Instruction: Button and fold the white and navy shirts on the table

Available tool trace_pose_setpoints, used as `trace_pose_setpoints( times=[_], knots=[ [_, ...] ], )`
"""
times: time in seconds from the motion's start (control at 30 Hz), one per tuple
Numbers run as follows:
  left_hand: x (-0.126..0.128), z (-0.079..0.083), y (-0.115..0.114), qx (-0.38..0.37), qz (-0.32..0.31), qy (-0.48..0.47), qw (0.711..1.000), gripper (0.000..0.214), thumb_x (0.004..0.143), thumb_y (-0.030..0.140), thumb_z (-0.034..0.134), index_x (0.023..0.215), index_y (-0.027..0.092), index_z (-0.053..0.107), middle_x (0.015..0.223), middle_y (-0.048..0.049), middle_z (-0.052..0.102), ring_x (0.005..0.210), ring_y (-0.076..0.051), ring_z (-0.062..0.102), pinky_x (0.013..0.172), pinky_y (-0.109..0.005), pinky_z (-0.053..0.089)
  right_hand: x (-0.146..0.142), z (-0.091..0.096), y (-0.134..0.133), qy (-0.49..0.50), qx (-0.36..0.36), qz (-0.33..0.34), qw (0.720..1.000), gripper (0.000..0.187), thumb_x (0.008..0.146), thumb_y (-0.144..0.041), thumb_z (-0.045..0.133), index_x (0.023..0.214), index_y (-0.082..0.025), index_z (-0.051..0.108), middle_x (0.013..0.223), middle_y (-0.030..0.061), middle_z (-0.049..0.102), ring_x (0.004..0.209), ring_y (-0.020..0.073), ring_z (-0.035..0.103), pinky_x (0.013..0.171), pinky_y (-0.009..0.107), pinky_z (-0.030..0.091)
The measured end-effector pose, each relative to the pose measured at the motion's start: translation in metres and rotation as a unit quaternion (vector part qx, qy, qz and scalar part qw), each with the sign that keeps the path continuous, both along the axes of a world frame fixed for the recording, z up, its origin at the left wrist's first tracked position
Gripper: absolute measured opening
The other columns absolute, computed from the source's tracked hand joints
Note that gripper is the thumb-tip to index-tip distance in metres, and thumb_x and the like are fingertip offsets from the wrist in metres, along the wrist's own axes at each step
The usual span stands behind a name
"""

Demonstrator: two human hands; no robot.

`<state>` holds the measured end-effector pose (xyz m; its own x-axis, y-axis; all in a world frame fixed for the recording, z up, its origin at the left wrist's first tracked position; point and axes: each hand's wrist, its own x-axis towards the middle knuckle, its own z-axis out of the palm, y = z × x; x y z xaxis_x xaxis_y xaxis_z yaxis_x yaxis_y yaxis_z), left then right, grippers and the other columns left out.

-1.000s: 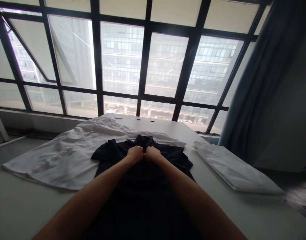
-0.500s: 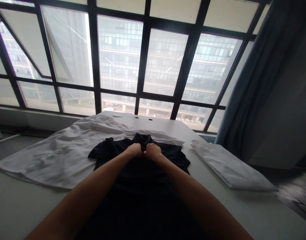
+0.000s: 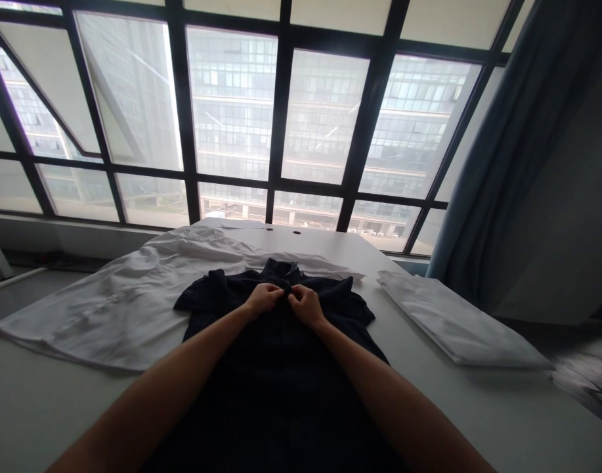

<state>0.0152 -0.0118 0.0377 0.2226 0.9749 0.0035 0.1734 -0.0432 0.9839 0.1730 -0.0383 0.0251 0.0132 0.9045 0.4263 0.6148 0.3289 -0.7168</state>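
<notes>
This looks like an office: a dark-framed window wall [image 3: 281, 112] at twelve o'clock faces a glass-fronted office block [image 3: 232, 112], with a long curtain [image 3: 482, 164] at two o'clock and a white desk [image 3: 325, 243] with cable holes [image 3: 297, 232].

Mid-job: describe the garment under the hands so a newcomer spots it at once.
On the white table beneath the black-framed window, a rumpled white garment lies at left and a folded white cloth at right. Between them lies a dark short-sleeved collared shirt, the only dark garment, with the left hand and right hand below its collar.
</notes>
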Motion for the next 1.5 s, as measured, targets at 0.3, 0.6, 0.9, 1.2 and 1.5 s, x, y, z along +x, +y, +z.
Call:
trace_pose_setpoints(
  times=[0.3, 0.6, 0.9, 1.2, 1.5],
  knots=[
    [0.001, -0.002, -0.001, 0.025, 0.001, 0.007, 1.0, 0.019, 0.079, 0.027, 0.073, 0.083, 0.009, 0.069, 0.052, 0.0063, 0.052, 0.042, -0.007, 0.046, 0.04, -0.018, 0.035, -0.003, 0.004, -0.009, -0.098, 0.007, -0.033, 0.995, 0.017, 0.082, -0.023, 0.061, 0.096, -0.018, 0.07, 0.082, 0.0028, 0.072, 0.075, 0.0181, 0.067, 0.069, 0.025, 0.046],
    [0.003, -0.004, 0.0, 0.026, 0.014, 0.021, 0.999, 0.013, 0.083, 0.023, 0.067, 0.082, 0.01, 0.067, 0.053, 0.006, 0.053, 0.042, -0.007, 0.047, 0.041, -0.017, 0.035, -0.009, 0.017, -0.023, -0.253, 0.01, -0.031, 0.967, 0.022, 0.088, -0.024, 0.057, 0.104, -0.021, 0.071, 0.105, 0.0056, 0.072, 0.096, 0.0205, 0.067, 0.079, 0.025, 0.045],
    [0.0, -0.004, 0.003, 0.007, -0.013, 0.017, 1.0, 0.021, 0.079, 0.031, 0.072, 0.083, 0.011, 0.069, 0.057, 0.0042, 0.056, 0.044, -0.006, 0.05, 0.042, -0.017, 0.038, -0.008, 0.006, -0.016, -0.141, 0.012, -0.026, 0.99, 0.028, 0.084, -0.023, 0.061, 0.11, -0.018, 0.071, 0.099, 0.0053, 0.074, 0.092, 0.0203, 0.069, 0.083, 0.026, 0.049],
    [0.001, -0.005, 0.004, -0.004, -0.003, 0.018, 1.0, 0.018, 0.081, 0.029, 0.069, 0.08, 0.011, 0.068, 0.053, 0.0044, 0.054, 0.043, -0.007, 0.05, 0.043, -0.016, 0.038, -0.005, 0.0, -0.009, -0.1, 0.029, 0.009, 0.995, 0.03, 0.084, -0.021, 0.061, 0.112, -0.018, 0.071, 0.094, 0.0048, 0.075, 0.087, 0.0205, 0.07, 0.083, 0.029, 0.052],
    [0.002, 0.0, 0.001, -0.019, -0.007, -0.002, 1.0, 0.016, 0.086, 0.023, 0.061, 0.074, 0.012, 0.062, 0.054, 0.0047, 0.053, 0.042, -0.006, 0.048, 0.042, -0.017, 0.036, -0.003, -0.001, -0.006, -0.026, 0.046, 0.052, 0.997, 0.027, 0.086, -0.026, 0.057, 0.107, -0.017, 0.071, 0.09, 0.0053, 0.074, 0.082, 0.0201, 0.069, 0.081, 0.03, 0.052]
  ],
)
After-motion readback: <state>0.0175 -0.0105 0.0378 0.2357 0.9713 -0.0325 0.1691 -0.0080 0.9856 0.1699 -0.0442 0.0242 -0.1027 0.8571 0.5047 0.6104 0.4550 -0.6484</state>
